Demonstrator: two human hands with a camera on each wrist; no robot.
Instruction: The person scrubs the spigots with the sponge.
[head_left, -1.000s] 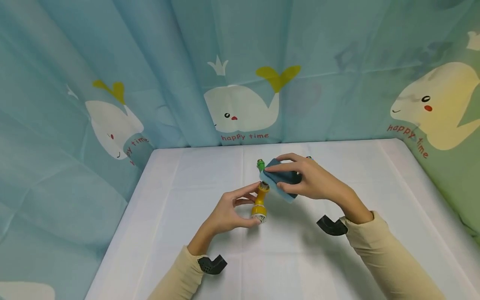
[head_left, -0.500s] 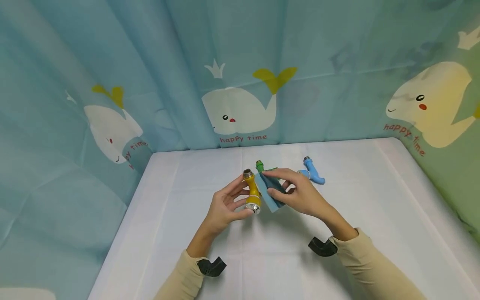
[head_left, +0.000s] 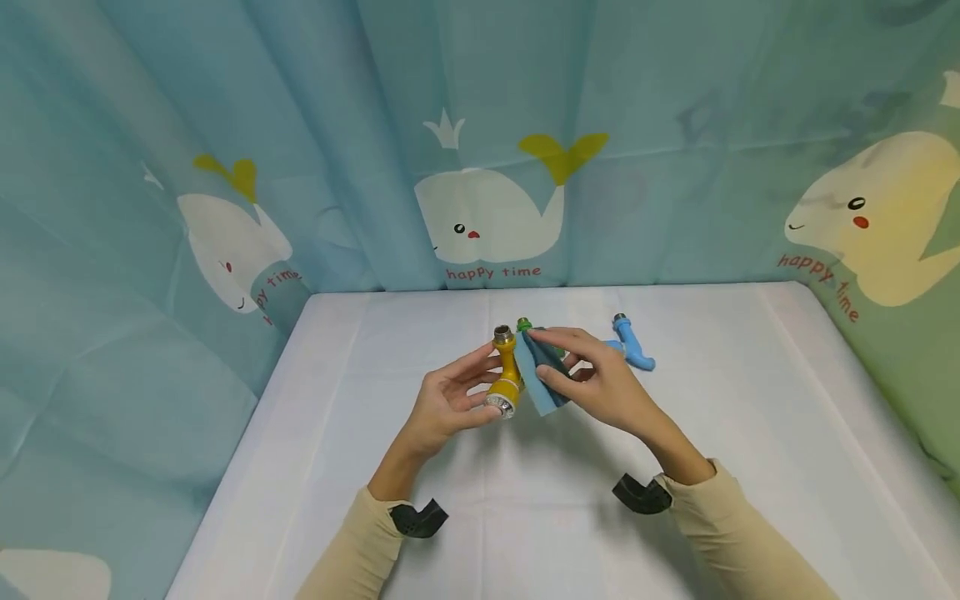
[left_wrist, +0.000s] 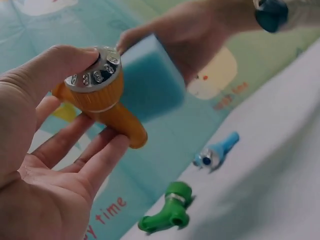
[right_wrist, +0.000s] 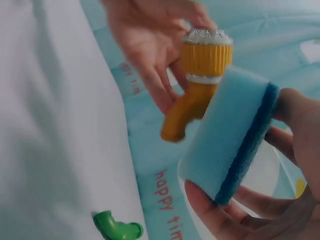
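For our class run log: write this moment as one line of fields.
left hand: holds yellow nozzle | right hand: holds blue sponge beside it | table: green fitting, blue fitting

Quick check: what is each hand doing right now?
Left hand: holds the yellow faucet between thumb and fingers.
Right hand: grips the blue sponge, beside the faucet.

Both forearms, in tan sleeves, reach forward and converge above the worktop. The left hand (head_left: 448,402) is palm-up, thumb and fingers curled in a grip. The right hand (head_left: 600,383) pinches between thumb and fingers, close beside it.
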